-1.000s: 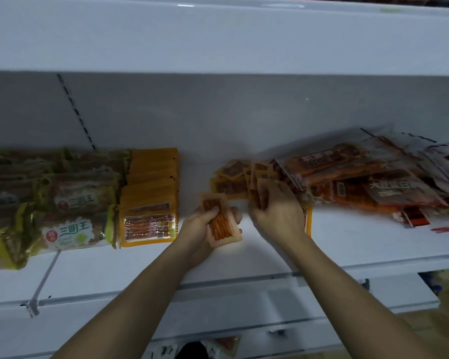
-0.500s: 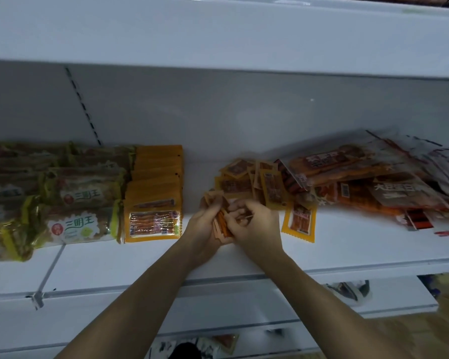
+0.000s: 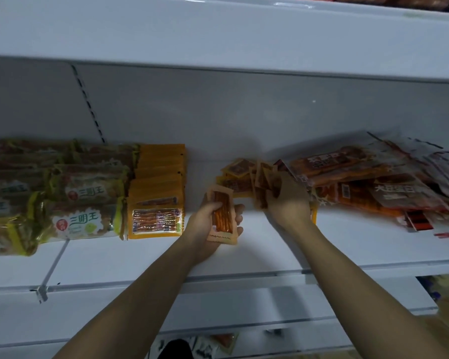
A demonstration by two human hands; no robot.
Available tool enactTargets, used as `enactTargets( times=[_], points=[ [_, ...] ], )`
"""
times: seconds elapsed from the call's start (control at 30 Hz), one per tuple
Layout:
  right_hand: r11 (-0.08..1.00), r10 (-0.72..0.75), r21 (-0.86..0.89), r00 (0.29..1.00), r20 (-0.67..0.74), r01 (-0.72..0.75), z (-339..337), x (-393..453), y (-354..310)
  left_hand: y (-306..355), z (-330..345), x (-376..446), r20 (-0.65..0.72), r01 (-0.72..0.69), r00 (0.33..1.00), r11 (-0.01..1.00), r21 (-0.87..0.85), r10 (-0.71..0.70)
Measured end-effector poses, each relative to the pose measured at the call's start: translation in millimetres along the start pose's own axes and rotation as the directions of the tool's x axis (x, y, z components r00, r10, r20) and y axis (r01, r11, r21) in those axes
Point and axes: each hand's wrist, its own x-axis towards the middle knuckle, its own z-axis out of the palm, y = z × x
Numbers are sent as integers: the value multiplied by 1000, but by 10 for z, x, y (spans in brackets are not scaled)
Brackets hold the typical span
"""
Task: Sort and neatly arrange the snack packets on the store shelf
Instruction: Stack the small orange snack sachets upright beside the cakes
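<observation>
Head view: mid-gathering. Left hand (image 3: 213, 224) gripping a small stack of orange packets (image 3: 221, 216) over the shelf (image 3: 270, 255). Right hand (image 3: 287, 203), at 3 o'clock of it, reaching into the loose pile (image 3: 240, 174); grasp hidden, can't tell. Next, probably: pinch one more, add to stack, squaring edges.

1. The right hand (image 3: 287, 200), which was joined with the left hand (image 3: 213, 224) at the held stack of small packets (image 3: 222, 216) half a second ago, has been moved away to the right and back onto the loose pile of small orange packets (image 3: 246, 177).
2. The stack is now held by the left hand alone, its top face uncovered.
3. The yellow-edged packet lying at the front of the pile is now largely covered by the right hand.
</observation>
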Motion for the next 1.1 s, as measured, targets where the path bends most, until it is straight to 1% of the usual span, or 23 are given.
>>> enactTargets(
  times=[0.1,0.13,0.17,0.2,0.27,0.3,0.33,0.37,0.4,0.47,0.57,0.6,0.63,0.67,0.7,0.73,0.77,0.87,0.93,0.97,1.03,1.07,1.1],
  points=[
    [990,-50,113,965,-258,82,-162,-98,-81,-12,23,-25,-19,-62,998,996,68,63],
    [972,-44,206,950,-309,112,-227,-159,-158,-18,41,-45,-22,-81,996,993,87,83],
    [936,-2,333,952,-306,110,-279,-228,-258,-29,52,-62,-29,-100,994,990,103,103],
    [874,69,482,965,-254,64,-315,-292,-367,-31,73,-84,-33,-110,993,987,116,115],
    [663,220,737,975,-22,-133,-247,-388,-521,-31,99,-109,-45,-134,989,982,130,141],
    [551,261,800,960,105,-237,-177,-432,-565,-35,108,-117,-48,-145,987,980,133,153],
    [490,279,813,941,193,-313,-100,-490,-600,-36,117,-128,-44,-158,985,979,125,164],
    [492,278,797,931,237,-350,-31,-547,-634,-48,112,-119,-38,-173,983,979,112,178],
    [541,272,759,929,249,-362,34,-579,-651,-59,104,-105,-38,-187,981,978,97,191],
    [692,222,658,955,196,-296,58,-554,-624,-71,71,-65,-69,-184,979,978,93,191],
    [929,122,352,993,5,-116,41,-218,-472,-51,60,-87,-67,-120,990,992,48,123],
    [975,65,212,998,-6,-62,67,-74,-397,-46,62,-107,-70,-103,992,994,32,105],
    [998,21,62,999,42,-24,95,56,-338,-43,61,-125,-79,-97,992,995,22,99],
    [999,19,-45,990,138,-13,150,155,-272,-42,58,-137,-84,-98,992,995,10,99],
    [996,28,-91,974,224,-8,195,221,-219,-42,57,-143,-91,-99,991,995,-6,98],
    [995,18,-96,966,260,7,241,275,-160,-38,58,-148,-94,-98,991,995,-32,95],
    [996,-23,-80,970,241,43,245,301,-132,-28,65,-154,-91,-91,992,994,-60,86],
    [997,-74,2,995,69,74,205,280,-73,11,69,-139,-60,-58,997,992,-113,52],
    [985,-115,128,993,-3,114,75,152,-154,12,65,-121,-45,-42,998,994,-97,37],
    [957,-208,200,978,-21,208,1,36,-232,6,70,-113,-50,-39,998,995,-88,35],
    [876,-431,219,901,-41,429,-75,-273,-411,6,91,-113,-55,-38,998,995,-96,33],
    [852,-482,225,876,-20,473,-77,-421,-494,11,96,-118,-43,-43,998,992,-120,38],
    [849,-485,250,874,19,466,-55,-560,-566,13,99,-120,-24,-47,999,987,-150,44]
  ],
)
